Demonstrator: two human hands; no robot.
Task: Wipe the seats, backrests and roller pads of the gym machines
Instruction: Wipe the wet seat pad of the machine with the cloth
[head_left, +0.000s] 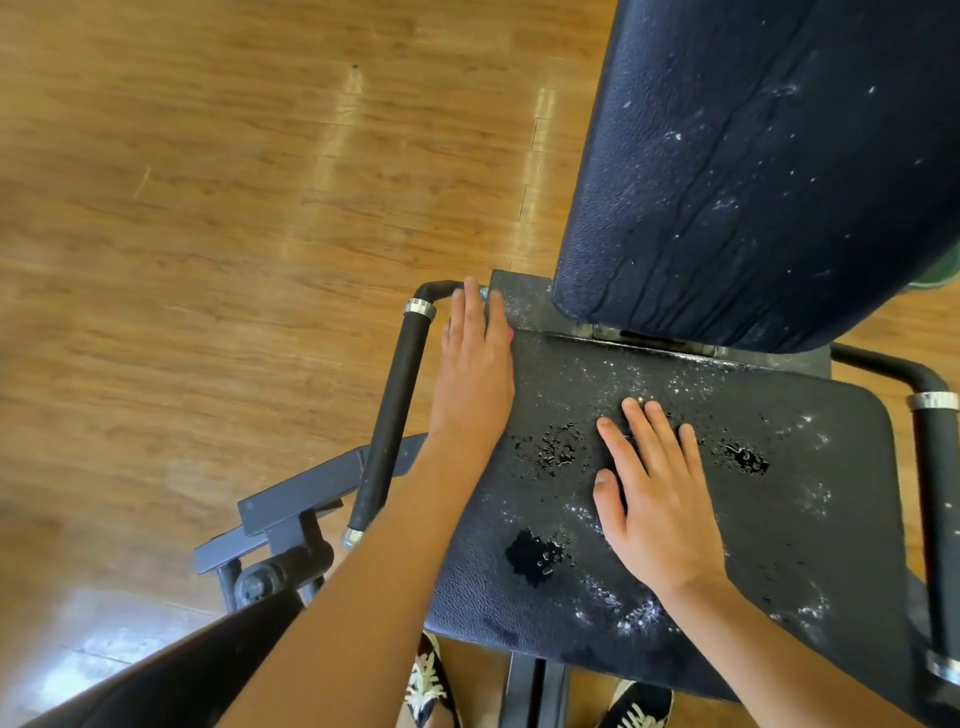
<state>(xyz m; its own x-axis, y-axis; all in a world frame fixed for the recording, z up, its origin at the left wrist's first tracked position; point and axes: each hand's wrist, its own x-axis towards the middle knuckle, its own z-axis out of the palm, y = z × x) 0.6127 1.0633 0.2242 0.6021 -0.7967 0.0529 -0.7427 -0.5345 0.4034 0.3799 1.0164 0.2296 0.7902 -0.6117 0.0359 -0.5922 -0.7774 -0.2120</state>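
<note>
My right hand lies flat on the middle of the seat, fingers straight and slightly apart, holding nothing. My left hand rests along the seat's left edge near its rear corner, fingers straight and together. A speck of pink shows beside it, too small to identify. Dark puddles and white specks dot the seat. The backrest rises from the seat's rear edge, streaked wet. A black handle runs just left of the seat.

Bright light is glaring in pale streaks off the wooden floor. Wide-angle distortion is bending the edges, and corners are blurring.
</note>
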